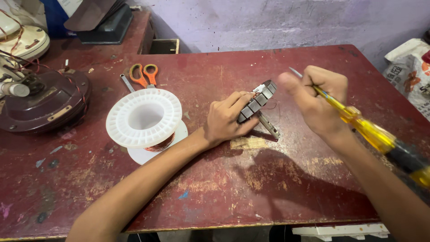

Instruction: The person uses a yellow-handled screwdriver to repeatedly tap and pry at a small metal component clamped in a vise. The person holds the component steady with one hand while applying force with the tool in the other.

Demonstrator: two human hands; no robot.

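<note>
My left hand (226, 118) grips a round metal stator core (260, 99) with slotted grey segments, holding it tilted on edge above the dark red table (268, 179). My right hand (320, 101) is closed around a screwdriver (367, 132) with a yellow see-through handle and black end; its thin metal tip pokes out past my fingers toward the upper left, close to the core. A metal rod-like tool (268, 126) lies on the table under the core.
A white plastic spool (144, 118) with copper wire stands left of my hand. Orange-handled scissors (143, 74) lie behind it. A brown fan motor housing (42, 101) with wires sits far left. A printed sack (410, 74) is at right.
</note>
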